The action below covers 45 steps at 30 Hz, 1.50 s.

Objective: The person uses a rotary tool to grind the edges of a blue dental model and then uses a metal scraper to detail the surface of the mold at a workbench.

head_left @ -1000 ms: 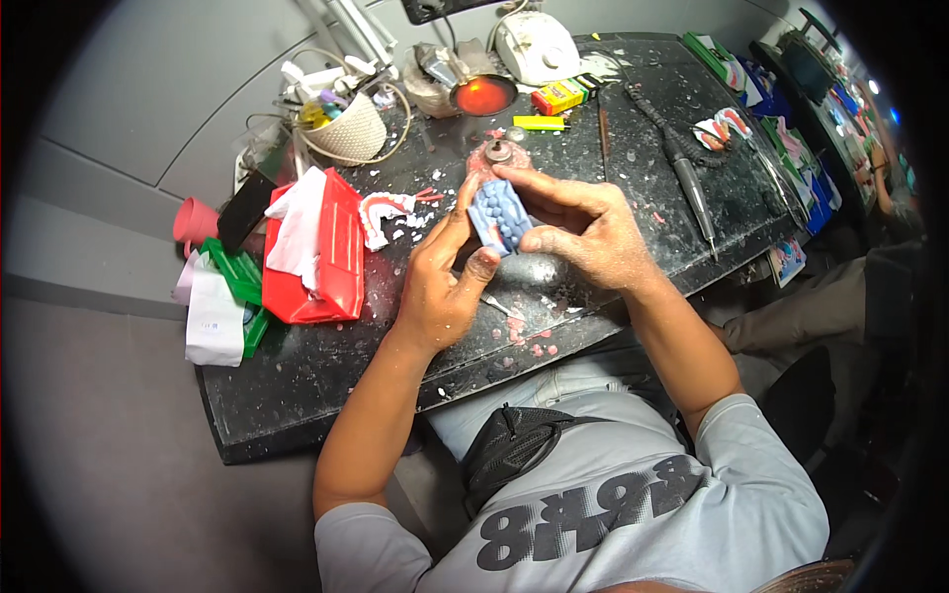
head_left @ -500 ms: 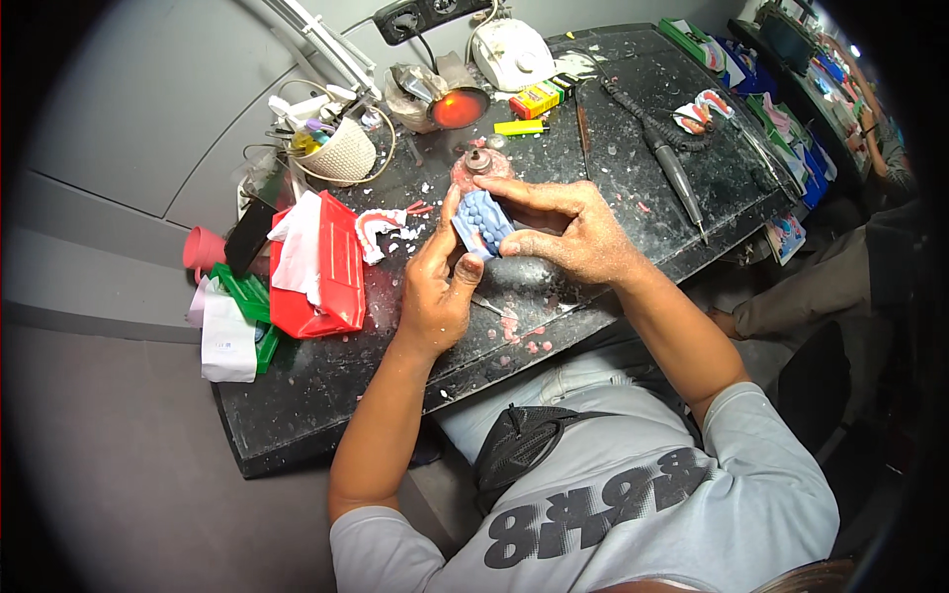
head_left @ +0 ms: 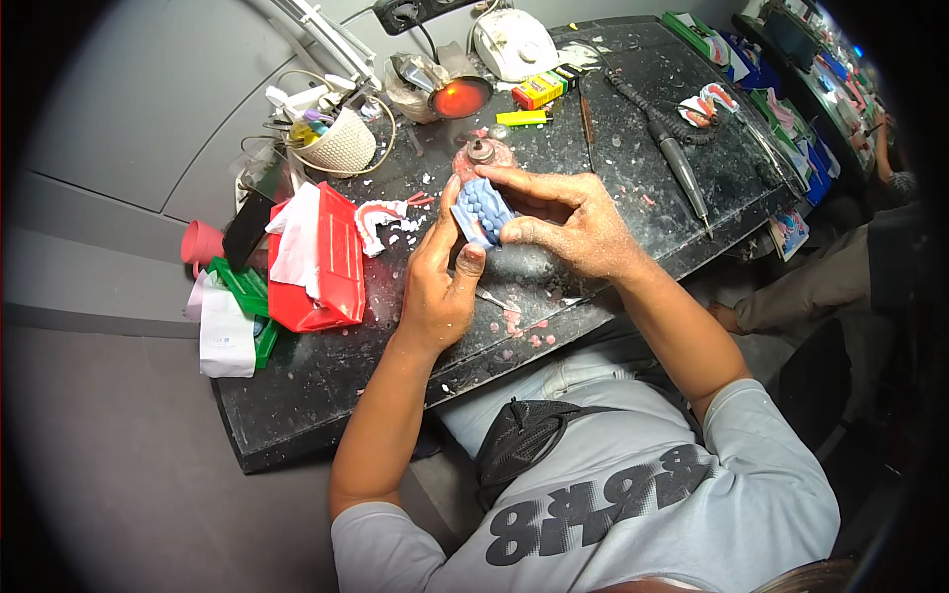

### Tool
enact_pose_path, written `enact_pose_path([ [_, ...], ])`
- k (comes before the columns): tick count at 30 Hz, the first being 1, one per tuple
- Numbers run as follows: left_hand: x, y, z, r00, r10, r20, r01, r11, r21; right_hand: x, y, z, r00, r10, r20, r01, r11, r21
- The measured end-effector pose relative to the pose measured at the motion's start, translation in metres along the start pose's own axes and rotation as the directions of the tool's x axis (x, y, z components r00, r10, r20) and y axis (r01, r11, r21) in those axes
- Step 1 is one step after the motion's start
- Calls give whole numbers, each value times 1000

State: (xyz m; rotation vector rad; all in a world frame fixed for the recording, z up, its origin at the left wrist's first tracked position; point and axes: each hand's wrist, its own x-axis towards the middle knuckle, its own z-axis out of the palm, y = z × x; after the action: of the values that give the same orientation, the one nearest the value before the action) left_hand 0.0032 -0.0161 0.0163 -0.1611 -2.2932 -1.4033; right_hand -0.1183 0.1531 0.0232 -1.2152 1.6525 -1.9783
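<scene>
Both hands grip a blue block with rows of rounded tooth-shaped bumps (head_left: 480,211), tilted above the desk. My left hand (head_left: 439,283) holds its left side, thumb at the lower edge; my right hand (head_left: 578,227) has fingers over its top and thumb on the lower right. Both are dusted with pale powder, especially the right. Just behind them sits a pink lump with a metal post (head_left: 480,150). A white-and-pink dental arch piece (head_left: 374,222) lies left of my left hand.
Around the dark desk (head_left: 257,425) are a red bin with paper (head_left: 336,277), cream basket (head_left: 341,148), glowing orange lamp (head_left: 459,97), yellow lighter (head_left: 522,118), handpiece (head_left: 677,168) and dentures (head_left: 700,109). Another person's arm (head_left: 883,153) is at the far right.
The whole view has shifted since a second ago, moving the desk within the picture. Both hands keep their grip on the blue block, with only slight movement of it.
</scene>
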Motion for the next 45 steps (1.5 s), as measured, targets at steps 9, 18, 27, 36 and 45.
enact_pose_path([
  [9,-4,-2,-9,1000,-8,-18,7,998,-66,4,1,9,999,23,29,-23,1000,12],
  [18,-9,-20,-9,991,-134,6,134,991,-28,5,12,8,997,-67,-42,70,996,58],
  [27,-3,-15,-1,995,-96,-26,94,994,-49,-3,8,-8,992,-127,23,129,967,-220],
  [36,-3,-6,-7,988,-150,31,152,983,-105,3,11,0,967,-255,-7,248,945,-213],
  [45,-5,-12,-6,992,-124,28,125,991,-53,0,10,0,976,-218,-7,210,949,-236],
])
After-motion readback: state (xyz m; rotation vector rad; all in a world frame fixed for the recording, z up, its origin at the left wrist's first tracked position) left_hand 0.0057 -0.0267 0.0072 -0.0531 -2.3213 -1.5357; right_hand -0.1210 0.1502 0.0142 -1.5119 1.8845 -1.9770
